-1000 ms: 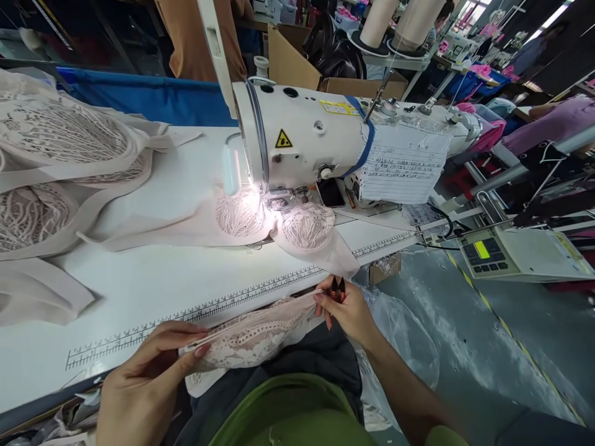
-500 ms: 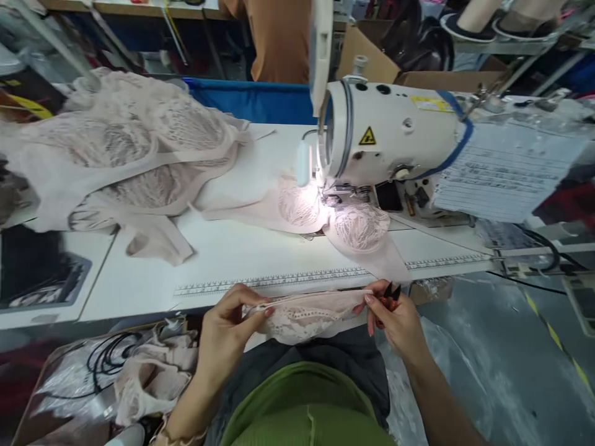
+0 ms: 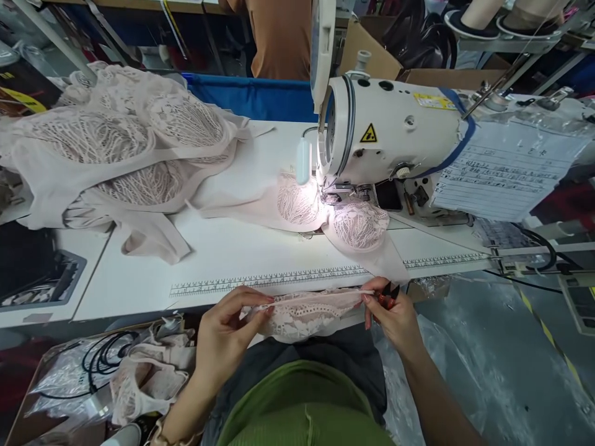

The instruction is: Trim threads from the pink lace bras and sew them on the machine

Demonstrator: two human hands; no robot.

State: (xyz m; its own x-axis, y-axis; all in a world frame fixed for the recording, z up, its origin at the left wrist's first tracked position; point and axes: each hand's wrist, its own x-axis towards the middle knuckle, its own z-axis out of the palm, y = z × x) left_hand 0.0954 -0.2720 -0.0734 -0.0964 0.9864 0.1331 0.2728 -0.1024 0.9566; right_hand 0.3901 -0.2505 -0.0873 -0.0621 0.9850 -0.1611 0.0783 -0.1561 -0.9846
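Observation:
A pale pink lace bra (image 3: 309, 316) is stretched between my hands in front of the table's front edge. My left hand (image 3: 232, 325) pinches its left end between thumb and fingers. My right hand (image 3: 390, 316) grips the other end and also has small thread snips (image 3: 388, 296) with dark blades and a red-orange body tucked in its palm. Beyond my hands, another pale pink bra (image 3: 360, 226) lies with its middle under the needle area of a white sewing machine (image 3: 390, 133), lit by a small lamp.
A heap of lace bras (image 3: 121, 136) covers the table's left part. A printed ruler strip (image 3: 279, 279) runs along the front edge. At lower left, a box (image 3: 41, 378) holds more bras and a black cable. Handwritten paper (image 3: 506, 167) hangs right of the machine. A person in brown (image 3: 281, 40) is beyond.
The bra's upper edge between my hands has turned slightly, showing more lace along it. Both hands keep their hold. The view has shifted a little.

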